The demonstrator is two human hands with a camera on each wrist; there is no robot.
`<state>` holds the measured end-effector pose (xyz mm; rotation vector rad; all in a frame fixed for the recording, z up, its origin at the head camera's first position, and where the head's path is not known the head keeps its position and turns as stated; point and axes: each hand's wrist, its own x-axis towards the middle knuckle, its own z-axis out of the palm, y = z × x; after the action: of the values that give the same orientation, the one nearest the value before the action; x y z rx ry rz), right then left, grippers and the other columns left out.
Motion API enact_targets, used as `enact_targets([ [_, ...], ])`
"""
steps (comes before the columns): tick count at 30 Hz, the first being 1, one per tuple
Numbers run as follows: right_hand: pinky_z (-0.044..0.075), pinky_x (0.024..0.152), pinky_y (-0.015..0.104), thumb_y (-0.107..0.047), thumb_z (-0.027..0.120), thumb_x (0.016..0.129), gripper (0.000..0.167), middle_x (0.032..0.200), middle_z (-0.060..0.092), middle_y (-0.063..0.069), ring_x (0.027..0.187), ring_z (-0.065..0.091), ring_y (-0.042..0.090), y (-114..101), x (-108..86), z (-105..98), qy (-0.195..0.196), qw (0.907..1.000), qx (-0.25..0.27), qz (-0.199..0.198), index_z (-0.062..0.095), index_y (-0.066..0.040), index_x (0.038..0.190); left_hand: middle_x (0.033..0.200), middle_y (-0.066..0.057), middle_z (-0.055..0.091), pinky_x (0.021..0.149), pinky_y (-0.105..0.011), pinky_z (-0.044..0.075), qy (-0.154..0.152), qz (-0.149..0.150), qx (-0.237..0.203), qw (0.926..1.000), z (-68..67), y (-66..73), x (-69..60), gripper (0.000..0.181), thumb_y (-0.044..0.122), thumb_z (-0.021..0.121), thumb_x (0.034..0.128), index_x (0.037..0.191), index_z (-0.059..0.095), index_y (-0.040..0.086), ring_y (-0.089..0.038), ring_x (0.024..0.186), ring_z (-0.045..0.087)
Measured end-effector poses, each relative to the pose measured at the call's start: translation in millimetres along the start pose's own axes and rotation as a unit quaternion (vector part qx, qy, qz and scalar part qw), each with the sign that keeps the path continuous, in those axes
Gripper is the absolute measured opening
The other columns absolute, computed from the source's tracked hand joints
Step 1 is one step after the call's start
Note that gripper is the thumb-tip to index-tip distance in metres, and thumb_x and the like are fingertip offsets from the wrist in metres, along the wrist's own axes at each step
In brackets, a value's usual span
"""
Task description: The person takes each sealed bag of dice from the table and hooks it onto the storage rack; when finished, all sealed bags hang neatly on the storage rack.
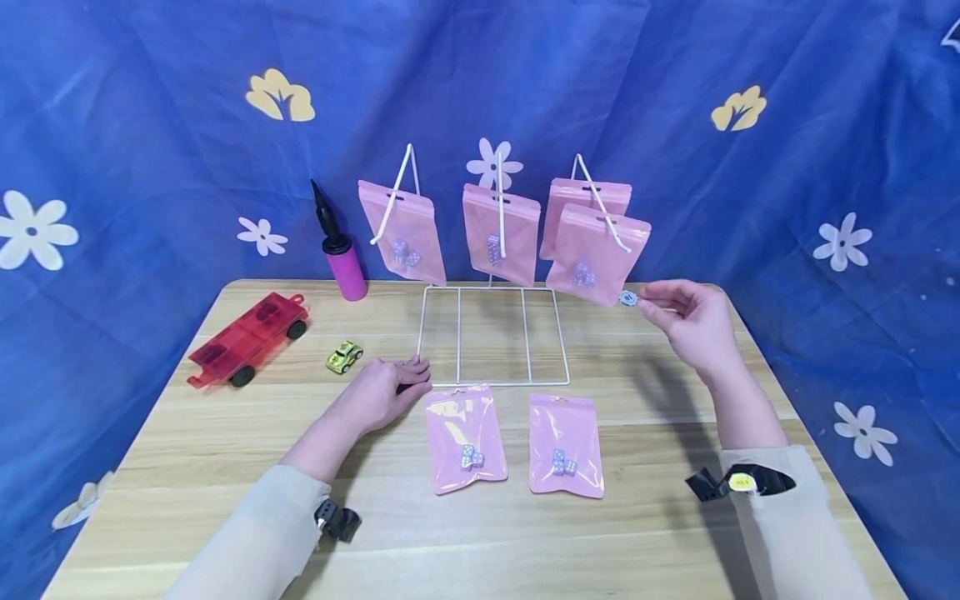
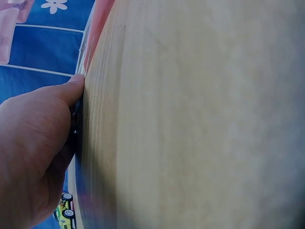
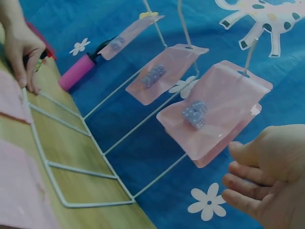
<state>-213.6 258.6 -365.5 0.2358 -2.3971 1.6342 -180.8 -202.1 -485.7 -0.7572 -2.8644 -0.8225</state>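
My left hand (image 1: 386,392) holds the front left corner of a white wire display rack (image 1: 493,383), thumb at the front and fingers over the side wire. The right hand (image 1: 693,321) is raised beside the front pink zip bag (image 1: 600,250) on the right hook. In the right wrist view its fingers are loosely bent, apart from the bag. A small blue-and-white spot (image 1: 628,297) shows at its fingertips in the head view; what it is cannot be told. Another pink bag (image 1: 558,196) hangs behind, and single bags hang on the left hook (image 1: 402,233) and middle hook (image 1: 501,233).
Two pink bags with dice, one left (image 1: 467,437) and one right (image 1: 566,446), lie before the rack. On the left are a red toy trailer (image 1: 251,333), a small yellow-green car (image 1: 345,357) and a magenta balloon pump (image 1: 345,267). A blue curtain (image 1: 187,167) hangs behind the table.
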Motion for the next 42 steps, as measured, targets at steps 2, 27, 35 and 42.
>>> enact_targets([
  [2,0.059,0.079,0.016,-0.004,0.078,0.096,0.027,0.113,0.076,0.022,0.091,0.072,0.004,2,-8.8,-1,-0.017,0.9996,-0.022,0.003,0.072,0.010,0.119,0.130,-0.015,0.070,0.110,-0.050,0.050,0.001,0.000,0.000,1.0000,0.5,0.0,-0.4,0.032,0.019,0.078,0.0990,0.124,0.076,-0.001,-0.032,0.128,0.064],
  [27,0.062,0.083,0.024,-0.007,0.081,0.095,0.033,0.112,0.076,0.021,0.097,0.076,0.023,62,-95.2,27,-0.149,0.9792,0.001,0.137,0.070,0.010,0.120,0.132,-0.014,0.069,0.110,-0.050,0.049,-0.004,-0.006,-0.003,1.0000,0.0,0.6,1.2,0.033,0.020,0.078,0.0996,0.125,0.075,0.000,-0.031,0.129,0.063],
  [35,0.065,0.077,0.034,0.000,0.077,0.095,0.026,0.096,0.076,0.020,0.089,0.076,0.025,71,-110.0,36,-0.179,0.9561,0.049,0.227,0.067,0.017,0.113,0.131,-0.016,0.069,0.110,-0.051,0.049,0.005,0.005,-0.006,1.0000,1.4,-0.6,3.0,0.031,0.018,0.078,0.0990,0.124,0.076,-0.001,-0.033,0.129,0.063],
  [42,0.066,0.073,0.036,-0.003,0.081,0.092,0.030,0.093,0.077,0.021,0.082,0.076,0.025,69,-116.8,43,-0.181,0.9402,0.074,0.279,0.068,0.016,0.110,0.129,-0.016,0.070,0.111,-0.050,0.048,0.008,0.010,-0.017,0.9998,3.0,-2.7,1.9,0.031,0.017,0.078,0.0984,0.123,0.076,-0.002,-0.033,0.129,0.063],
])
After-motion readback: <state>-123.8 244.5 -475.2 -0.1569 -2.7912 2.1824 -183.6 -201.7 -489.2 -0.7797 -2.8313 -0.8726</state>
